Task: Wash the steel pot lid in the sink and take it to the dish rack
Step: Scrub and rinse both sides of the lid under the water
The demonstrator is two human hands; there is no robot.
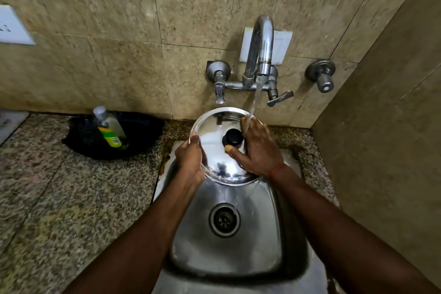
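**Lid under the tap: left hand carries, right hand rubs**

Round polished steel pot lid with a black knob (216, 150) is held above the far end of the stainless steel sink basin (226, 246), domed side toward the camera, tilted with its far rim higher. No dish rack in view.

Left hand (191, 162): closed on the lid's left rim, thumb over the edge, remaining fingers hidden behind. Appears to bear the weight.

Right hand (259, 148): open and flat on the lid's right half, fingers spread, thumb reaching toward the knob. Grips nothing.

Water stream (254, 102) from the curved chrome wall tap (261, 43) lands on the right fingertips at the far right rim.

Judgement: rinsing in progress. Only the right side lies under the stream, so the lid probably needs turning about its knob, left hand leading.
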